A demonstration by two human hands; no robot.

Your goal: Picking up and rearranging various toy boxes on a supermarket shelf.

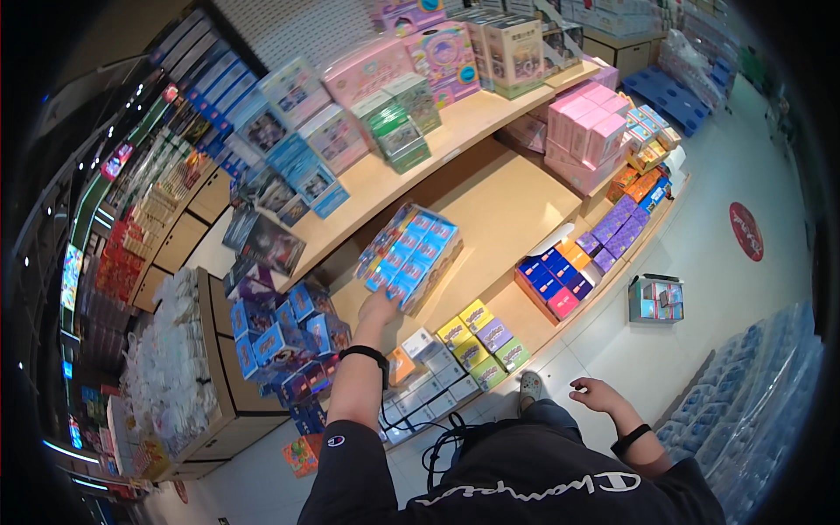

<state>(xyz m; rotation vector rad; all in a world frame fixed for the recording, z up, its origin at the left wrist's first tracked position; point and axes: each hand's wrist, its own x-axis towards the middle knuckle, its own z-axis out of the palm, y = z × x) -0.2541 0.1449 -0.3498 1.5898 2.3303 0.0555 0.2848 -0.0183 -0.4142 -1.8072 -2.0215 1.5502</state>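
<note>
On the middle wooden shelf (505, 177) stands a display carton of small blue boxes (420, 252). My left hand (380, 310) reaches to its near corner and touches it; the fingertips are partly hidden, so its hold cannot be told. Left of this hand, several blue boxes (279, 341) are heaped. Nearer to me lie yellow, purple and green card boxes (472, 341) beside white boxes (436, 374). My right hand (598, 395) hangs over the floor on the right, holding nothing, its fingers apart.
Pink boxes (587, 128) are stacked at the shelf's far end. A carton of dark blue boxes (551, 275) sits on the low ledge. A small display box (658, 300) stands on the floor. Plastic-wrapped bottle packs (735, 400) are at the right. Black cables (446, 440) hang close to my body.
</note>
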